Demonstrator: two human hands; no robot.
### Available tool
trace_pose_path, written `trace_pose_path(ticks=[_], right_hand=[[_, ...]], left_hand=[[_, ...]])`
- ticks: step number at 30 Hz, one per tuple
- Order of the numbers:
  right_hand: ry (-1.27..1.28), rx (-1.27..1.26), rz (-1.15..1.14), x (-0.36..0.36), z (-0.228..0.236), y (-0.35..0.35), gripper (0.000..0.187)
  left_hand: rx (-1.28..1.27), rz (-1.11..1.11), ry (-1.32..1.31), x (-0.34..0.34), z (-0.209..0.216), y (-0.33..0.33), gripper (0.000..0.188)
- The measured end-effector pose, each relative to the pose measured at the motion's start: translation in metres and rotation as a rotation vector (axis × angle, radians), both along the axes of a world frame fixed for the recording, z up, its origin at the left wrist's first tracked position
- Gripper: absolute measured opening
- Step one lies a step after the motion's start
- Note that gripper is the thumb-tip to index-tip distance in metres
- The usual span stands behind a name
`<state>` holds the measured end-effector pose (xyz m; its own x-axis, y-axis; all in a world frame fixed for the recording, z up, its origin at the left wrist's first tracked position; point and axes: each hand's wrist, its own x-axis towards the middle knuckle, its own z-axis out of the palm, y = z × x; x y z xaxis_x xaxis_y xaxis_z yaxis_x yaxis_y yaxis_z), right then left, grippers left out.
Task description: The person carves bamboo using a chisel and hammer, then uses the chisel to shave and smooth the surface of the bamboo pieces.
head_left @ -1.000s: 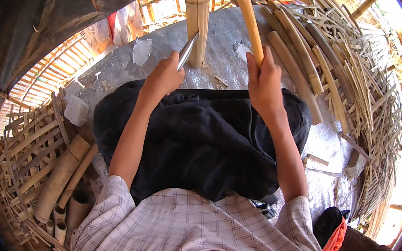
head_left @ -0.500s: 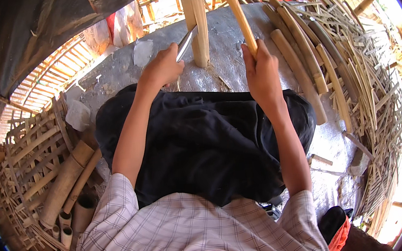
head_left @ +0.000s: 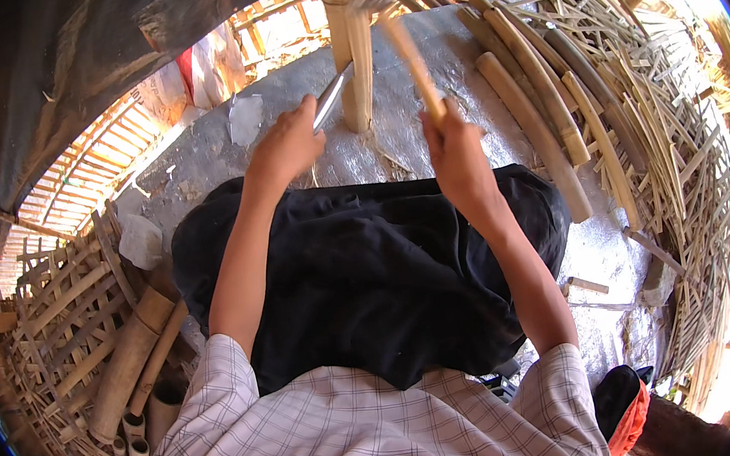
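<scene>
My left hand point(head_left: 286, 150) is closed around a shiny metal chisel point(head_left: 333, 98). The chisel slants up to the right, its far end meeting the side of an upright bamboo post point(head_left: 356, 73). In my right hand point(head_left: 461, 154) is the wooden handle of a hammer point(head_left: 411, 61). Motion smears the hammer's head, which is up beside the post, and I cannot tell whether they touch. Below both hands, dark cloth point(head_left: 369, 268) covers my lap.
Bamboo poles point(head_left: 537, 125) lie at the right, beside a heap of split strips point(head_left: 677, 151). A woven bamboo basket point(head_left: 66, 304) and thick bamboo pieces point(head_left: 135, 363) are at the left. Grey sheeting point(head_left: 286, 71) spreads under the post.
The hammer has swung left and down, bringing its blurred head into view beside the post. My right hand has shifted left and lower; my left hand is slightly lower, with the chisel still at the post.
</scene>
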<state>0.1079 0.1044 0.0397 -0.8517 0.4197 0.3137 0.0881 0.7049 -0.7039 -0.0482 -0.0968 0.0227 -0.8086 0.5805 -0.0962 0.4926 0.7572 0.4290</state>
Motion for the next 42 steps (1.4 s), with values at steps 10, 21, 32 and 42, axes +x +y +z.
trace_pose_path(ticks=[10, 21, 32, 42], right_hand=[[-0.109, -0.005, 0.037, 0.037, 0.001, 0.011, 0.032], [-0.242, 0.038, -0.183, 0.044, -0.075, 0.102, 0.025], [-1.017, 0.324, 0.302, -0.036, -0.159, 0.208, 0.048], [-0.365, 0.570, -0.632, 0.069, -0.141, 0.339, 0.064]], left_hand=[[-0.058, -0.051, -0.007, 0.027, 0.008, 0.030, 0.034], [0.677, -0.074, -0.951, 0.005, 0.004, 0.031, 0.033], [0.727, -0.104, -0.995, 0.014, -0.007, 0.049, 0.037], [0.861, -0.108, -1.082, -0.014, -0.020, 0.018, 0.044]])
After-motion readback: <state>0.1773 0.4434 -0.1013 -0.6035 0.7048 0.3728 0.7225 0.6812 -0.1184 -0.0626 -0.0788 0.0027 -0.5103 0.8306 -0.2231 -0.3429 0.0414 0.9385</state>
